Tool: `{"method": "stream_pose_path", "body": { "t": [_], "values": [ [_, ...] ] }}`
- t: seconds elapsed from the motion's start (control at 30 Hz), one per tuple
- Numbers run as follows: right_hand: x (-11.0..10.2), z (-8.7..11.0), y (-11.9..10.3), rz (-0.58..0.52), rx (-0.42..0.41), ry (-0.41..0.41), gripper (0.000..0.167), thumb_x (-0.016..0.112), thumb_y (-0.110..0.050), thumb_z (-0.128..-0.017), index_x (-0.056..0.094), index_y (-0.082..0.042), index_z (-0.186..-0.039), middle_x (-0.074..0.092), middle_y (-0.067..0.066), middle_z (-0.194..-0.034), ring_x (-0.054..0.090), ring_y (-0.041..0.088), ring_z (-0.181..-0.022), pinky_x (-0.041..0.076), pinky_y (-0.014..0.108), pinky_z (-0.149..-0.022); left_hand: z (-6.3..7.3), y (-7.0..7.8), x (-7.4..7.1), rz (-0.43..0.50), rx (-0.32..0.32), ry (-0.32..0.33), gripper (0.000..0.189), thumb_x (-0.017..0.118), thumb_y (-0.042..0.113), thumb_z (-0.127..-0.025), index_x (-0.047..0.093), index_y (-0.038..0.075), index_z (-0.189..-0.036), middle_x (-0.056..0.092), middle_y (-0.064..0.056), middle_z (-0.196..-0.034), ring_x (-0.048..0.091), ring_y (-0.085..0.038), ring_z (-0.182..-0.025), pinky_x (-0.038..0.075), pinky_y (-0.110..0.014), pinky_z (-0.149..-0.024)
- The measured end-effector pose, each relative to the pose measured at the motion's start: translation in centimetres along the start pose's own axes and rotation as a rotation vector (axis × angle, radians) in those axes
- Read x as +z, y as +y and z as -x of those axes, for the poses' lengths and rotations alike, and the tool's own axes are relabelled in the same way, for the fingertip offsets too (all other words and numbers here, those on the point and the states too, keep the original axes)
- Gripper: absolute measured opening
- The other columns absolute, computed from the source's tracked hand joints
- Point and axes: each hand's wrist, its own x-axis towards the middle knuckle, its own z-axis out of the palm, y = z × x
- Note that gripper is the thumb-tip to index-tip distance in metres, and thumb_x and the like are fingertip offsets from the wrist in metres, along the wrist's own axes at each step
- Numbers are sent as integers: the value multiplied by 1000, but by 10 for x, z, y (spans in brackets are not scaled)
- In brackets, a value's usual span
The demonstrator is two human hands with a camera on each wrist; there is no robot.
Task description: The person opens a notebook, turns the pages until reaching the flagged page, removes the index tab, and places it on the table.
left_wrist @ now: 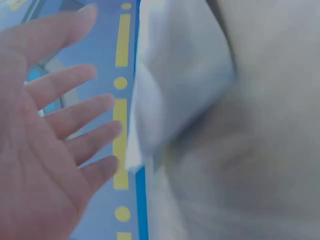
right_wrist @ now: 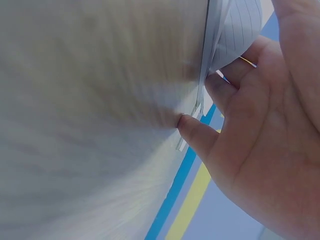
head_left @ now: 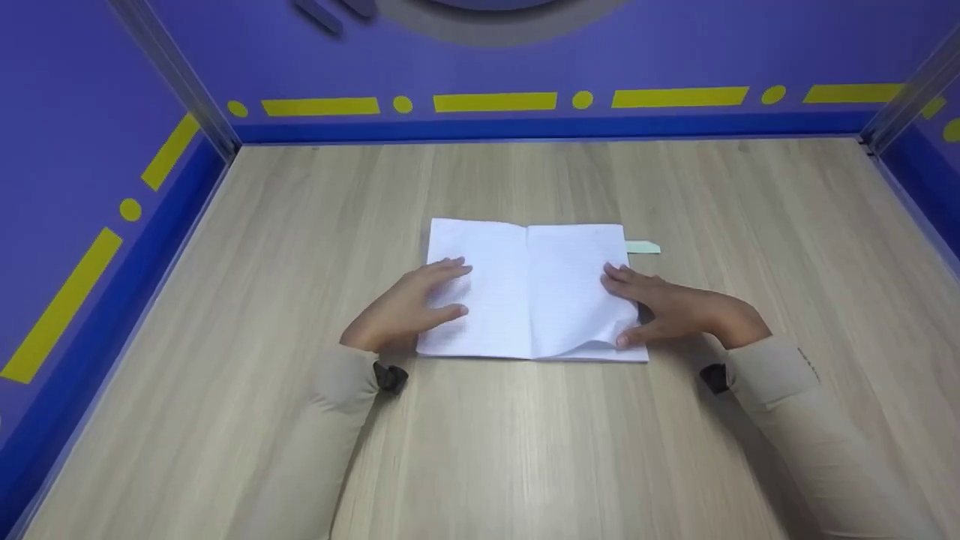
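An open notebook (head_left: 487, 292) with lined white pages lies on the table. Over its left page is my left hand (head_left: 407, 304), fingers spread and apart from the thumb; the left wrist view shows this hand (left_wrist: 55, 125) with nothing in it. At the right edge, my right hand (head_left: 671, 304) touches the page with its fingers, while the thumb is by the lower corner. There the right page (head_left: 574, 289) bulges and curls up slightly. In the right wrist view a lined page (right_wrist: 237, 35) curves up beside the hand (right_wrist: 265, 125), with fingertips along the notebook's edge.
A pale green tab (head_left: 643, 247) sticks out past the notebook's right edge. The wood-grain table (head_left: 495, 450) meets a blue back wall (head_left: 675, 60) with yellow dashes and a left wall (head_left: 67, 150) of the same pattern.
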Motion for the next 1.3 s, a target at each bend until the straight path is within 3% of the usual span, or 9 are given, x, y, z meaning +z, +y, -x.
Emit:
{"method": "stream_pose_path", "body": {
  "t": [0.27, 0.47, 0.6, 0.87, 1.3],
  "values": [
    [0, 0, -1, -4, -4, 1, 99, 69, -49, -83, 16, -3, -153, 4, 17, -162, 1, 37, -149, 4, 62, -116, -8, 24, 13, 6, 182, 163, 47, 66, 23, -91, 57, 8, -134, 56, -7, -138, 49, -22, -132, 36, -37, -112],
    [0, 1, -2, -7, 11, 0, 99, 68, -52, -83, 17, -5, -153, 4, 15, -162, 1, 36, -149, 6, 60, -117, -18, 43, 26, -45, 269, 196, 44, 68, 23, -89, 61, 7, -129, 62, -6, -132, 54, -20, -126, 40, -34, -109],
    [0, 0, -1, 1, 18, 2, 99, 68, -52, -82, 17, -5, -153, 5, 15, -162, 1, 37, -149, 7, 61, -117, -26, 56, 37, -76, 284, 160, 44, 68, 27, -89, 61, 8, -129, 63, -4, -131, 55, -18, -125, 40, -32, -108],
    [1, -2, -2, 6, 26, 3, 99, 68, -52, -83, 17, -4, -153, 4, 16, -162, 1, 37, -149, 5, 62, -116, -41, 79, 60, -135, 302, 18, 45, 67, 31, -90, 61, 9, -129, 61, -4, -132, 53, -18, -127, 39, -31, -110],
    [0, -1, -2, 20, 14, 7, 97, 67, -51, -84, 18, -3, -153, 5, 18, -161, 2, 39, -148, 6, 63, -116, -55, 99, 84, -200, 329, -113, 42, 65, 30, -91, 62, 12, -129, 58, -2, -136, 51, -14, -129, 37, -27, -110]
  ]
}}
